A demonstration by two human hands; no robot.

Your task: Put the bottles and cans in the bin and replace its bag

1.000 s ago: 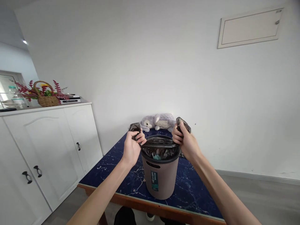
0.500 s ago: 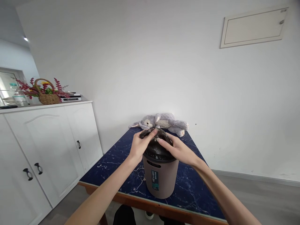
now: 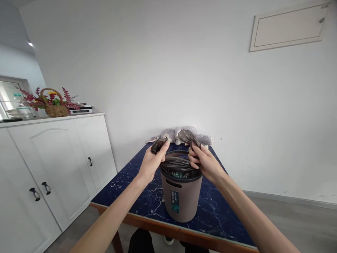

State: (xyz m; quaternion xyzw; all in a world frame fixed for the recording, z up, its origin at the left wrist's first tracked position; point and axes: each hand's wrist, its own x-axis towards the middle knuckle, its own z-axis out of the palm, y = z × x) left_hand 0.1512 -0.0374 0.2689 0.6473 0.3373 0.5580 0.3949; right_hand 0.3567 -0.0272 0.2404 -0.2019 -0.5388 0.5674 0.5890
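A brownish-grey trash can [image 3: 185,200] with a dark rim and a green label stands upright on the blue marbled table [image 3: 147,196]. Inside its mouth sits a black plastic trash bag [image 3: 177,167], stretched between my hands. My left hand [image 3: 155,156] is closed on a gathered part of the bag at the left of the rim. On the right, my right hand [image 3: 202,158] grips another bunched part, and thin plastic sticks up above the fingers. Part of the far rim shows between the hands. What lies inside the bag cannot be seen.
A grey plush rabbit [image 3: 171,135] lies at the table's far end against the wall, partly behind the bag. To the left, a white cabinet [image 3: 58,158] carries a wicker basket [image 3: 56,110] of flowers and a plastic bottle [image 3: 25,109].
My hands have moved apart, from together over the bag to either side of the can's mouth. The bag is now pulled taut between them, and part of the far rim has come into view.
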